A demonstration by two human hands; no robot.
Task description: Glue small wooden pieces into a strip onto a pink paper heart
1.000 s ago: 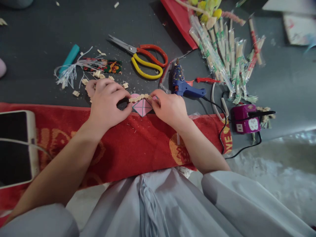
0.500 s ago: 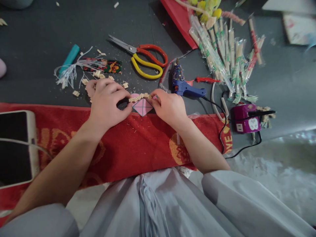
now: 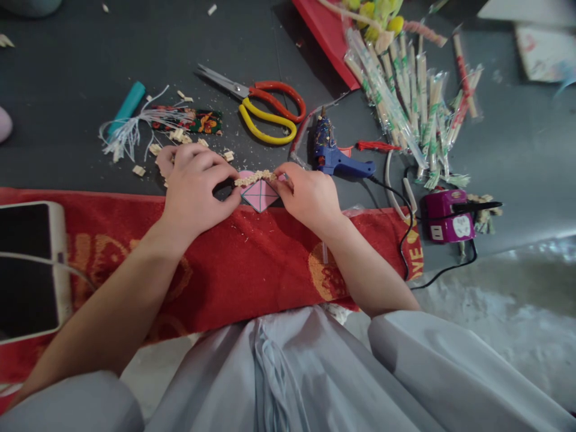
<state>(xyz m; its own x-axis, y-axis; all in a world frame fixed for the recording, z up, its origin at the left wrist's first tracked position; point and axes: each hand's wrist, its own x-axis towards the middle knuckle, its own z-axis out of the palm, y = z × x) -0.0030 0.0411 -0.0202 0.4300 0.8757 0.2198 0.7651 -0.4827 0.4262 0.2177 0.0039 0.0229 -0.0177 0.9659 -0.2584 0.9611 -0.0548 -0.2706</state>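
A small pink diamond-shaped craft piece lies at the far edge of the red cloth, with a strip of small pale wooden bits along its top edge. My left hand is closed, thumb and fingers pinching the left end of the piece. My right hand is closed too, pinching its right end. Both hands rest on the dark table.
Red-and-yellow scissors and a blue glue gun lie just beyond the hands; its black cord runs to a purple socket. Wrapped chopsticks are piled at the right. A teal tube and white threads lie left. A phone sits on the cloth.
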